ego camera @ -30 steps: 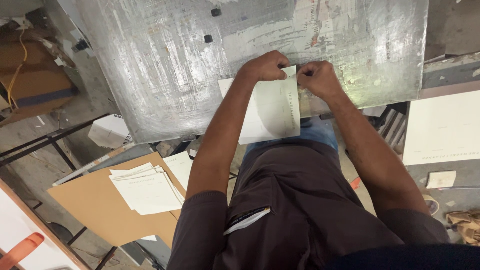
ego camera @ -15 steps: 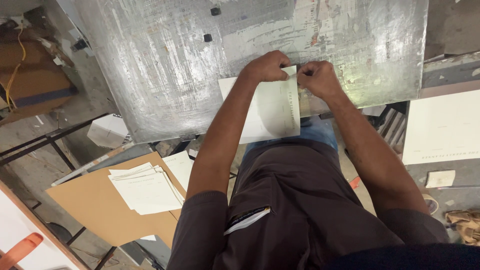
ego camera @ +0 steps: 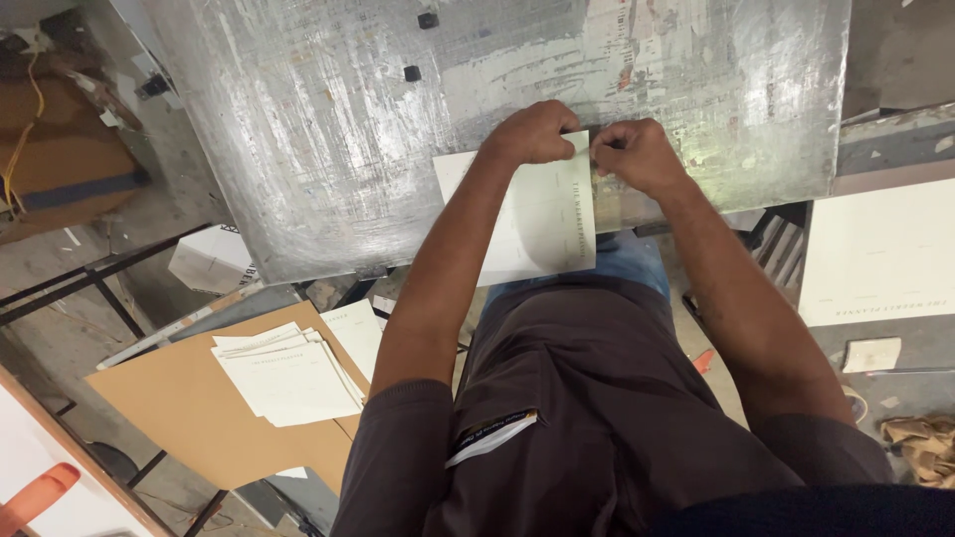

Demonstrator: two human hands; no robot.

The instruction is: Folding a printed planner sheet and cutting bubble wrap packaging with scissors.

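On scratched metal table point(ego camera: 298, 129), both hands point(ego camera: 587, 144) pinch pale sheet point(ego camera: 547, 214).

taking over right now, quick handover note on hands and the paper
Left hand: fist closed on the top edge of the sheet.
Right hand: pinching the sheet's top right corner.
Sheet: flat on the metal table, its lower end hanging over the near edge.
Done: sheet laid on the table.
Left: both hands are on the top edge; what they are doing there cannot be made out. A paper stack lies on cardboard to the left.
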